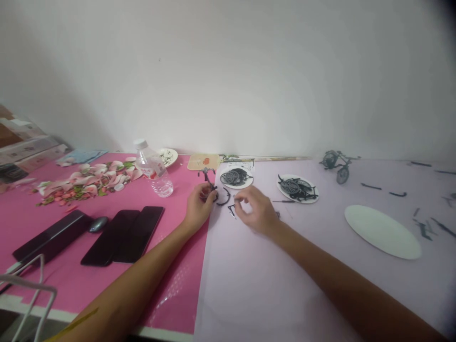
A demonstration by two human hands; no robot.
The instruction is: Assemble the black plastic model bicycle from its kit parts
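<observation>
My left hand is closed around a small dark bicycle-model frame part that stands up from my fingers. A curved black mudguard piece lies just right of that hand. My right hand hovers beside it with thumb and forefinger pinched near a tiny dark triangular part on the pale mat; whether it holds anything is unclear. Beyond the hands sit two white plates of black wheels and parts, one plate near and the other plate to its right.
A water bottle, two dark phones, a mouse and a dark case lie on the pink mat at left, with pink petals behind. An empty white plate, a finished model bicycle and loose black parts sit at right.
</observation>
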